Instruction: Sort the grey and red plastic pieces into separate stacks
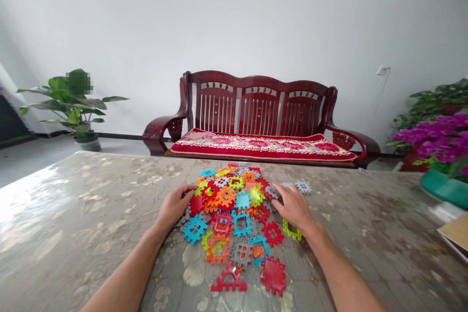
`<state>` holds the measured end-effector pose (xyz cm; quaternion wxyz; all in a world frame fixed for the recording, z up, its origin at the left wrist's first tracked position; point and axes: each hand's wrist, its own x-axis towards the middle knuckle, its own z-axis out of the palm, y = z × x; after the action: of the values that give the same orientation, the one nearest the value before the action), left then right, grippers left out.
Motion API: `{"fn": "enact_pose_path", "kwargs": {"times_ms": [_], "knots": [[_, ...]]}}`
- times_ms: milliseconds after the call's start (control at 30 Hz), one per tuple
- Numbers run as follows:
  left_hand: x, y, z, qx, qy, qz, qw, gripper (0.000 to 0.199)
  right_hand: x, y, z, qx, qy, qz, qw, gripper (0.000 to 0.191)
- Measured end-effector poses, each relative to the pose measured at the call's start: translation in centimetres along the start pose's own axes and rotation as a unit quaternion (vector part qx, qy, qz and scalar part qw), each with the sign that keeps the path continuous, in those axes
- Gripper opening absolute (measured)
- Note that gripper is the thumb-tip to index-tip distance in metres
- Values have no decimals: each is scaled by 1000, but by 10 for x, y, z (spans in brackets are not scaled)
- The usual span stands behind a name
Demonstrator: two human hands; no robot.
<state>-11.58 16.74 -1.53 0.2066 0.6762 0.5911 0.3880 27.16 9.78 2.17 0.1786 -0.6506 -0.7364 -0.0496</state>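
The pile of pieces [243, 200] lies mid-table, running from near the far edge toward the viewer, heaped so that upper pieces hide lower ones. The left hand [178, 203] and right hand [294, 202] flank it, seemingly hemming it in. The right thumb and forefinger are apart, by a grey piece [272, 192]; whether the left fingers grip anything, I cannot tell. The table [109, 234] loses its near edge to the frame; the right-hand flowers [435, 136] are cut off.

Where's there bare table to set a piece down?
Bare tabletop lies left of the left hand, and between the right forearm and the teal flowerpot. Between left hand and right hand it's crowded: interlocking plastic panels overlap there.
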Motion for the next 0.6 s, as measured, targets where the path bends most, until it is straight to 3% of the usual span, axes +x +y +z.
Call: {"fn": "enact_pose_path", "kwargs": {"times_ms": [333,600], "knots": [[1,-4,2,12,-17,-7,1000,39,-1,2,3,-3,-3,-27,1000,35],[1,-4,1,19,-9,-4,1000,37,-2,11,14,59,85,-15,995,28]]}}
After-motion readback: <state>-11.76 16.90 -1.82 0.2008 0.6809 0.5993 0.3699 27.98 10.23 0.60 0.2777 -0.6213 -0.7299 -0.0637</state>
